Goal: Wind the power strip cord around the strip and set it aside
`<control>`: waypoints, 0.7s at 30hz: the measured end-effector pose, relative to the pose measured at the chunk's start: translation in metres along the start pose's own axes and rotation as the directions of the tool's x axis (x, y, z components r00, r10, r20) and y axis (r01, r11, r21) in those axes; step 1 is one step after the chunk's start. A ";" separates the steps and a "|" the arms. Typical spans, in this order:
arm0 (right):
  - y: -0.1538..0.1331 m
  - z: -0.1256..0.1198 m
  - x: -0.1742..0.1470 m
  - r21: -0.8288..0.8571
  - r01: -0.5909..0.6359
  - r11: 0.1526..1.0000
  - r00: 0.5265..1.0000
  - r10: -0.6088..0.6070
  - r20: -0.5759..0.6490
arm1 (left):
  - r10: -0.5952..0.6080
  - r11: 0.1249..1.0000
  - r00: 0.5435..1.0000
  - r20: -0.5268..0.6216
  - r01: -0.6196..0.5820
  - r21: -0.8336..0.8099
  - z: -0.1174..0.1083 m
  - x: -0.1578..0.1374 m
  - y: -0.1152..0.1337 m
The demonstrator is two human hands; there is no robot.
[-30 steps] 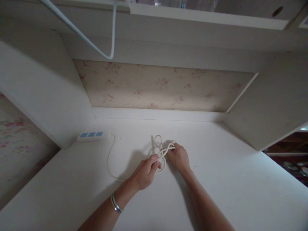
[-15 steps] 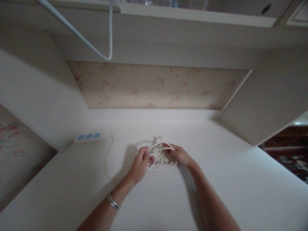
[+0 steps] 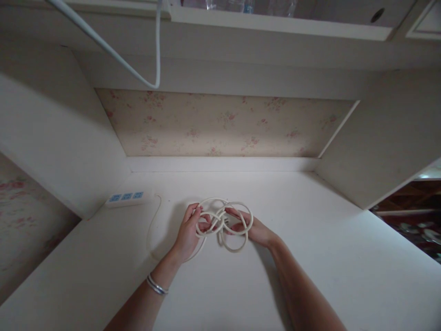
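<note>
Left hand point(image 3: 186, 234) grips a loop of pale cord point(image 3: 235, 251) between its thumb and fingers. Right hand point(image 3: 257, 230) has its fingers in among the loops on the other side; the cord partly covers them, so whether they are closed on it cannot be told. The loops cross one another between the two hands, over the middle of the tabletop point(image 3: 213, 294). From them a length passes behind the left wrist, which wears a silvery bracelet point(image 3: 157, 286), and curves up to a white power strip point(image 3: 126, 200) with three blue socket faces, lying near the left side panel point(image 3: 55, 124). Behind stands a flowered wall panel point(image 3: 206, 124), with another side panel point(image 3: 389, 142) to the right. Above, clear objects point(image 3: 234, 5) sit on a shelf point(image 3: 282, 26), and a bent white rod point(image 3: 120, 62) crosses in front at upper left.
</note>
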State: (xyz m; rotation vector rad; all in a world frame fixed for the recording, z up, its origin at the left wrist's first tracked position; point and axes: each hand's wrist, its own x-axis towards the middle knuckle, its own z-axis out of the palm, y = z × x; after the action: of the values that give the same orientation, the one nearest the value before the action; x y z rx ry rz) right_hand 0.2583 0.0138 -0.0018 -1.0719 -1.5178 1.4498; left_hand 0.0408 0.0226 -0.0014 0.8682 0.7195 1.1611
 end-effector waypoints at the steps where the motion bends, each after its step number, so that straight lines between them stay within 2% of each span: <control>1: -0.001 0.002 0.000 0.003 0.007 1.000 1.000 -0.007 0.013 | 0.004 1.000 1.000 0.000 -0.004 -0.006 0.001 0.000 0.001; 4: -0.001 0.002 0.000 0.031 0.053 0.998 0.998 -0.052 -0.020 | 0.012 1.000 1.000 0.011 -0.012 -0.009 0.002 0.000 0.001; 8: 0.001 -0.008 0.001 0.068 0.004 0.998 0.966 0.014 -0.259 | 0.027 1.000 0.999 -0.033 -0.027 -0.007 0.002 0.001 0.000; 9: 0.002 -0.011 -0.001 0.085 -0.013 0.996 0.958 0.037 -0.285 | 0.035 0.999 0.998 -0.047 -0.035 -0.013 0.001 0.002 0.000; 11: 0.001 -0.017 -0.005 0.091 -0.053 0.995 0.975 0.071 -0.213 | 0.053 0.998 0.996 -0.069 -0.055 -0.026 0.000 0.003 0.000; 14: 0.002 -0.020 -0.012 -0.029 -0.142 0.989 0.990 0.142 0.014 | 0.074 0.996 0.993 -0.087 -0.078 -0.042 -0.003 0.004 0.002; 16: 0.005 -0.019 -0.013 -0.109 -0.169 0.980 0.985 0.172 0.023 | 0.076 0.996 0.993 -0.088 -0.080 -0.043 -0.003 0.004 0.004; 19: 0.013 -0.022 -0.008 -0.114 -0.166 0.980 0.974 0.144 -0.177 | 0.069 0.997 0.994 -0.083 -0.070 -0.010 -0.004 0.004 0.004; 21: 0.018 -0.028 -0.003 -0.060 -0.132 0.989 0.916 0.099 -0.388 | 0.063 0.997 0.996 -0.067 -0.060 0.048 -0.004 0.003 0.003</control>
State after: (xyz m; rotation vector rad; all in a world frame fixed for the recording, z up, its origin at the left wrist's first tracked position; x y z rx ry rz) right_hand 0.2866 0.0211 -0.0182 -1.4251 -1.2576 1.1699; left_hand 0.0361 0.0265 -0.0007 0.8975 0.7824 1.2384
